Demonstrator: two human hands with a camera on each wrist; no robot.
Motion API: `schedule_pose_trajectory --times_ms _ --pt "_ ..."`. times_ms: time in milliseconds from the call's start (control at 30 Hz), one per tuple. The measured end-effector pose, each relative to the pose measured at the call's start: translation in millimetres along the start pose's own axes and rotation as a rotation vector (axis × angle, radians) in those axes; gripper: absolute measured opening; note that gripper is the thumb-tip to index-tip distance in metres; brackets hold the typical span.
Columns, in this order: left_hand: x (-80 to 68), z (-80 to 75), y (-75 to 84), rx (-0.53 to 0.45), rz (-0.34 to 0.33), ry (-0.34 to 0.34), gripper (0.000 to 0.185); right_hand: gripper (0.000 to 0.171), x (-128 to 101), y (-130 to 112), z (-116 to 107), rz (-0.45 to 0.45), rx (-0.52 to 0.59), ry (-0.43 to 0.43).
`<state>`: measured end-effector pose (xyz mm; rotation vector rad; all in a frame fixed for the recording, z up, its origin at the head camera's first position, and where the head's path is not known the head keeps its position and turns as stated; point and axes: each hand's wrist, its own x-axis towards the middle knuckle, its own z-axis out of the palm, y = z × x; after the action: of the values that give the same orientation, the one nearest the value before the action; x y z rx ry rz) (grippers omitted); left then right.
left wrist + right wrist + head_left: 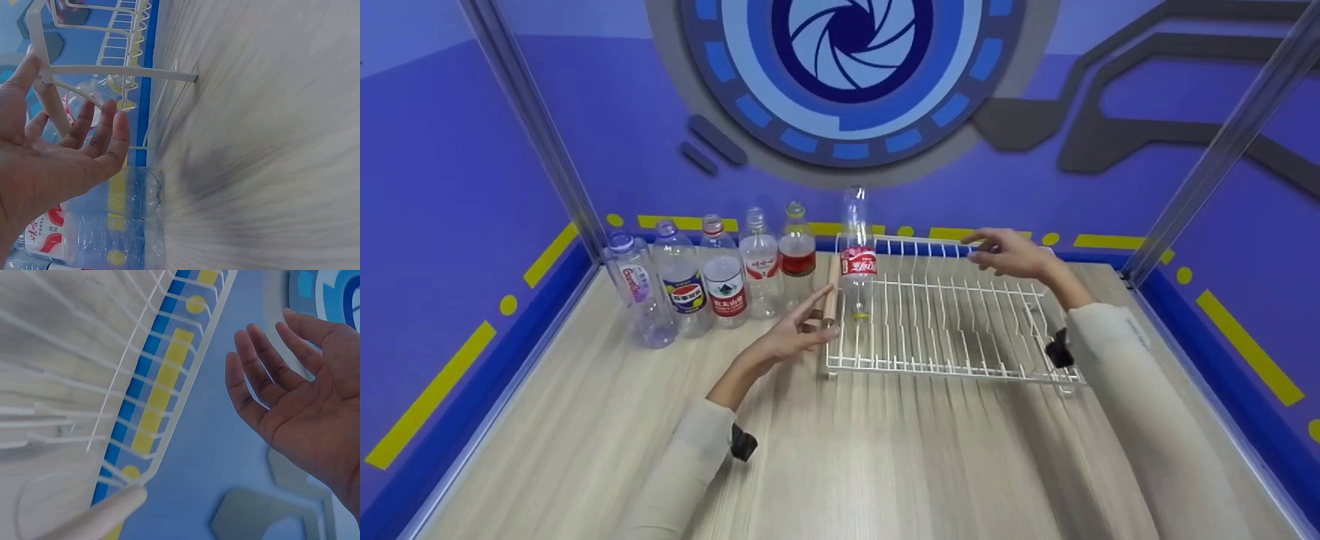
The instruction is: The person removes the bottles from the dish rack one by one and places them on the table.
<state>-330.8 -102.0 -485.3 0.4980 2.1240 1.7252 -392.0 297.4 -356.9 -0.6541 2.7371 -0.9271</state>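
A white wire rack with a wooden bar along its left side stands on the table. Near its left end a clear plastic bottle with a red label is set upside down, its yellow-ringed neck low among the wires. My left hand is at the rack's left side, fingers spread and lightly bent around the bar's front part; the left wrist view shows the thumb at the rack's corner and the palm bare. Over the rack's back right, my right hand hovers with loose fingers, holding nothing and apart from the wires.
Several uncapped plastic bottles stand in a row left of the rack, from a purple-tinted bottle to a red-labelled bottle. Blue-purple panels with metal posts enclose the wood-grain table.
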Motion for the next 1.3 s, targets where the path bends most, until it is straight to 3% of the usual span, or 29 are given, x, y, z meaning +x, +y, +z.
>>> schedule_pose_trajectory --times_ms 100,333,567,733,867,1000,1300 --pt "0.5 1.2 -0.9 -0.012 -0.002 -0.002 0.084 0.043 15.5 -8.7 13.7 -0.003 0.029 -0.049" --pt "-2.7 0.3 -0.6 -0.014 -0.015 0.011 0.084 0.051 53.0 -29.0 48.5 0.088 0.202 -0.198" --pt "-1.7 1.1 -0.5 -0.017 -0.013 0.010 0.086 0.064 82.0 -47.3 76.0 0.126 0.183 -0.253" --pt "-0.2 1.9 0.3 -0.006 -0.011 0.008 0.083 0.077 91.8 -59.4 89.1 0.181 0.185 -0.320" --pt "-1.6 2.8 0.4 -0.010 -0.011 0.011 0.082 0.082 97.3 -65.6 99.3 0.218 0.261 -0.355" --pt "-2.4 3.9 -0.4 -0.031 0.003 0.010 0.085 0.084 99.6 -67.0 105.2 0.279 0.351 -0.352" --pt "-2.2 1.8 0.2 -0.012 0.013 0.006 0.085 0.090 99.9 -69.6 106.8 0.331 0.409 -0.331"
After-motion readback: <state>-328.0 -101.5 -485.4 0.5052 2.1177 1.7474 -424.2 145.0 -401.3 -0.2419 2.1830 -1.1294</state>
